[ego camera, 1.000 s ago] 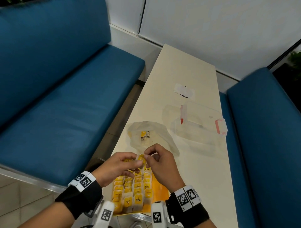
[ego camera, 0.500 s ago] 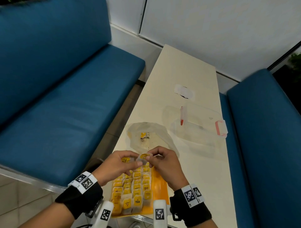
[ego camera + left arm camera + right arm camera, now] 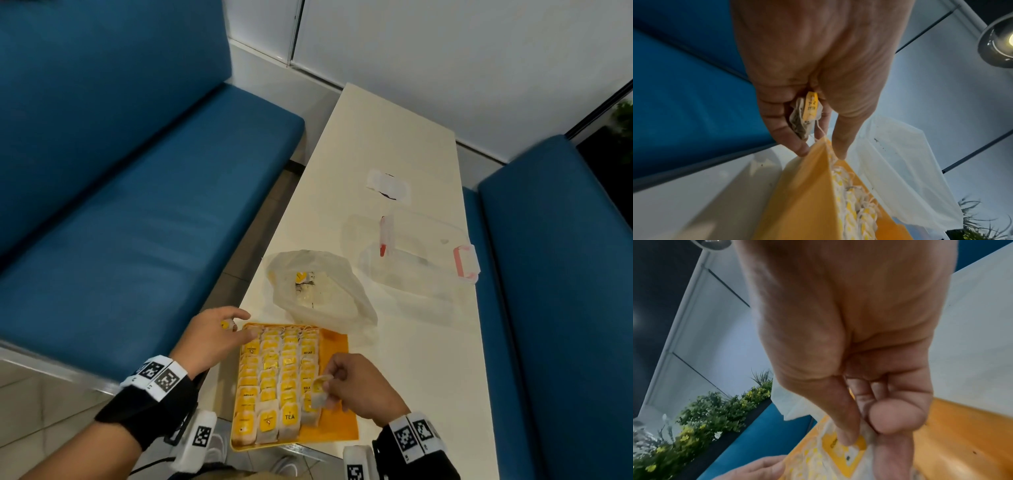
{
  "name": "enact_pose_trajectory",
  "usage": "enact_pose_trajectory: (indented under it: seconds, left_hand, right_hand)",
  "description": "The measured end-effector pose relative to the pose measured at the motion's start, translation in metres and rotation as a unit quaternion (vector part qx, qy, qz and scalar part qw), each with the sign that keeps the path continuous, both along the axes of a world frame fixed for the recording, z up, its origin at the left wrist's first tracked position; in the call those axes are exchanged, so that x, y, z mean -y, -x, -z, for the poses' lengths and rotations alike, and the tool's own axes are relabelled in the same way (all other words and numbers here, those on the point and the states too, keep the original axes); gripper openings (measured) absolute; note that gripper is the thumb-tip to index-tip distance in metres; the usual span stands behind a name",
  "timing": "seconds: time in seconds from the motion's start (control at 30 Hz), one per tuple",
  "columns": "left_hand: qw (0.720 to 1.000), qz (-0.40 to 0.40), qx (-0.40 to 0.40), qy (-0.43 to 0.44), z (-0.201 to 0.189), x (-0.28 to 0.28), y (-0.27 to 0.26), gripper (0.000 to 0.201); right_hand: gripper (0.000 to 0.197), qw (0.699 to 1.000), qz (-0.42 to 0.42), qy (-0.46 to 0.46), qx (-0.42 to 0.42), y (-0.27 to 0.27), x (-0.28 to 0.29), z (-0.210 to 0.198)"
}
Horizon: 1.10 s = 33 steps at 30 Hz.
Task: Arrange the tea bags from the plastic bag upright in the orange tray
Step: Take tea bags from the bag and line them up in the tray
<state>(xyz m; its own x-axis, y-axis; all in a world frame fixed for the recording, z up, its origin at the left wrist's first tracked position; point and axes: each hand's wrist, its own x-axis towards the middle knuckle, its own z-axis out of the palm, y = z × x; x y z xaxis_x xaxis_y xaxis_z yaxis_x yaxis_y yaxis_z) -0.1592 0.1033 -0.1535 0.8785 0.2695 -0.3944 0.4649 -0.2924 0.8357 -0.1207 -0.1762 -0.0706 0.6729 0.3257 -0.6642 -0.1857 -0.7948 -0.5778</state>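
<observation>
here the right hand [image 3: 356, 387] pinches a white paper tea bag with a yellow tag [image 3: 317, 394] over the near right row of the flat orange plastic tray [image 3: 337, 425] to stand it upright, while the left hand [image 3: 209, 337], curled round a spare tea bag [image 3: 805, 113], steadies the tray's far left corner.

Both forearms bare. Black wrist bands [image 3: 147, 407], each topped with white strips of square black-and-white markers [image 3: 156, 375]. White marker-tagged camera housings [image 3: 197, 437] beneath.

Both hands [image 3: 214, 337] [image 3: 356, 387] in pinching grips
</observation>
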Motion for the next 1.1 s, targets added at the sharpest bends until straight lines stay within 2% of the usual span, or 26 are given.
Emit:
enact_pose_trajectory:
  seconds: [0.17,0.43,0.53,0.73,0.97,1.1]
  left_hand:
    - [1.000,0.003,-0.007,0.019,0.003,0.008,0.005,0.025]
    - [0.998,-0.016,0.001,0.060,-0.005,0.011,0.006,0.012]
    - [0.998,-0.011,0.003,0.060,-0.004,0.011,0.007,0.013]
    - [0.998,-0.007,-0.003,0.068,-0.003,0.009,0.007,0.016]
    - [0.998,-0.001,-0.011,0.058,-0.004,0.008,0.008,0.014]
    - [0.998,-0.007,-0.014,0.063,-0.004,0.008,0.010,0.018]
  right_hand:
    - [0.013,0.997,-0.024,0.068,-0.036,0.012,-0.002,0.014]
    - [0.021,0.987,-0.071,0.128,-0.058,0.021,-0.014,0.030]
    - [0.031,0.982,-0.085,0.163,-0.047,0.021,-0.018,0.034]
    - [0.029,0.970,-0.117,0.212,-0.014,0.025,-0.024,0.027]
    - [0.036,0.978,-0.070,0.198,0.011,0.028,-0.027,0.030]
    - [0.024,0.982,-0.027,0.187,0.008,0.028,-0.028,0.034]
